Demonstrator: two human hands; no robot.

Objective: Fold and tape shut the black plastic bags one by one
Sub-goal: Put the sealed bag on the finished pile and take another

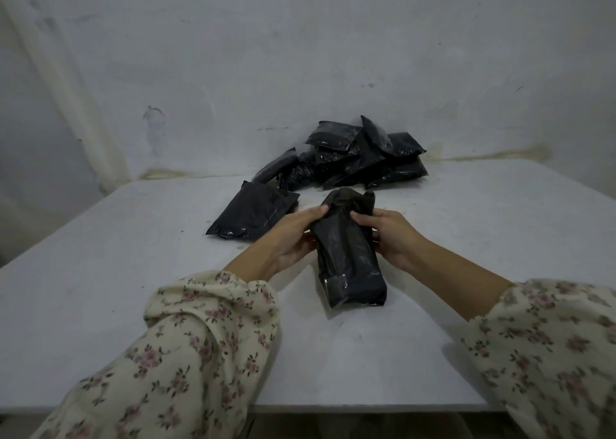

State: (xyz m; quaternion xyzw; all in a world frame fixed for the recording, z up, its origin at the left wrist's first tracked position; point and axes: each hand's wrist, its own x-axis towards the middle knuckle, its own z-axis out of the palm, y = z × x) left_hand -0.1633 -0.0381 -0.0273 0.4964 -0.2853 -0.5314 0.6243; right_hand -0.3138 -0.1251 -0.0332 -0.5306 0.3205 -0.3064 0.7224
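Black bag (348, 252) between both hands (295, 235) (390, 237)

Both arms wear loose long sleeves of cream cloth, printed all over with small pink flowers on dark stems and leaves. The left sleeve (186, 355) and right sleeve (550, 355) puff out and gather into a cuff partway along the forearm. The left hand (293, 238) and right hand (391, 235) are bare
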